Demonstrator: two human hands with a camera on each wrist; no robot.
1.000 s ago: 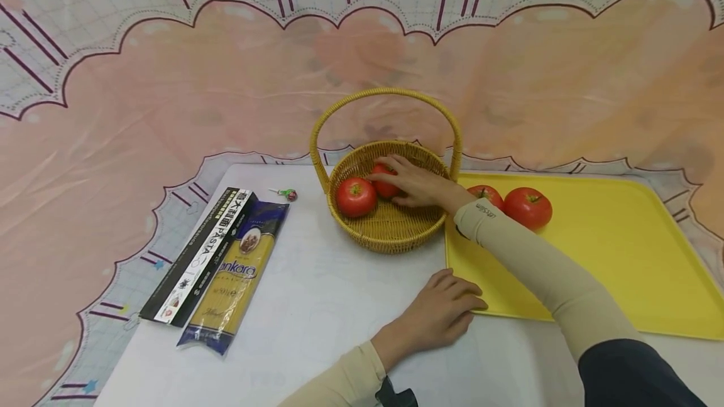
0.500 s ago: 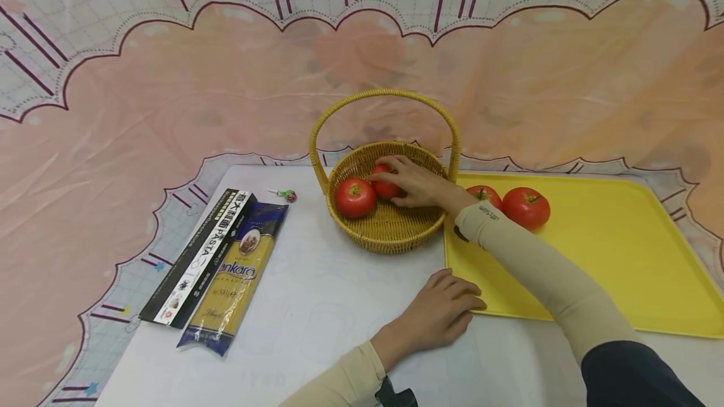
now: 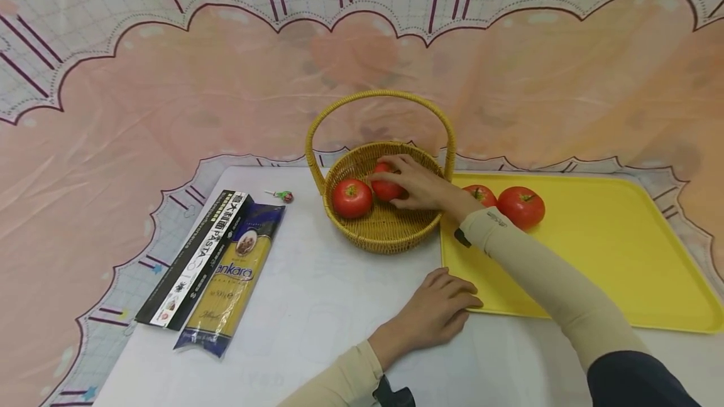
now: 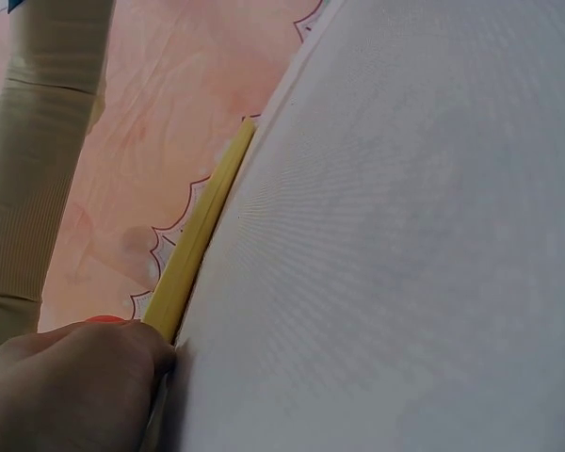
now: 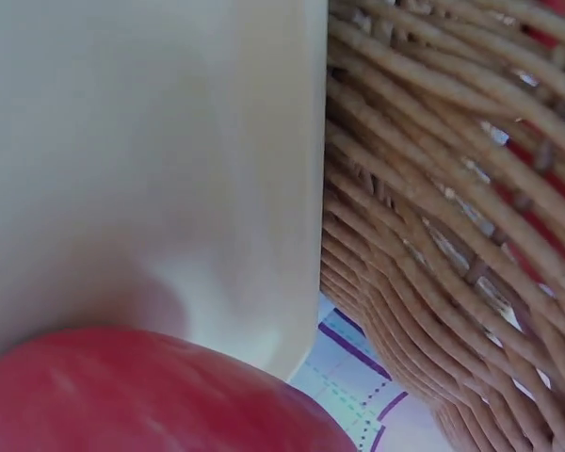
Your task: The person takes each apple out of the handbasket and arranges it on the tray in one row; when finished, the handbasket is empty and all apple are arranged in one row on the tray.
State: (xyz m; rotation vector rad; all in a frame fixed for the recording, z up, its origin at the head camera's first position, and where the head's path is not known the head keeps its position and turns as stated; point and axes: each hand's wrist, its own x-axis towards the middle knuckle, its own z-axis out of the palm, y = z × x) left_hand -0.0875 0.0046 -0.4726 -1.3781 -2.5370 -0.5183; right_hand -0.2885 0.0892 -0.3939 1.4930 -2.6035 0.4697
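Note:
My right hand [image 3: 417,186] reaches into the yellow wicker basket [image 3: 386,245], its fingers and thumb curled round a red tomato [image 3: 384,188]. Touching or just left of that one sits another tomato [image 3: 352,198] in the basket. My left hand [image 3: 434,308] rests on the white table with its fingers relaxed, fingertips touching the near left corner of the yellow tray [image 3: 594,250]. From the left wrist, the knuckles of this hand [image 4: 80,386] lie against the tray's edge [image 4: 200,231]. The right wrist view shows the basket weave [image 5: 433,217] and a tomato on the tray [image 5: 141,395], but no hand.
Two tomatoes lie at the tray's back left, one [image 3: 479,195] partly behind my right forearm and one [image 3: 521,207] beside it. A black pasta box [image 3: 195,262], a pasta packet [image 3: 234,281] and a lollipop [image 3: 285,196] lie left of the basket. The basket's tall handle [image 3: 380,94] arches above.
The whole scene has shifted slightly left in the head view. My right hand stays on the tomato in the basket, and my left hand keeps its place at the tray corner.

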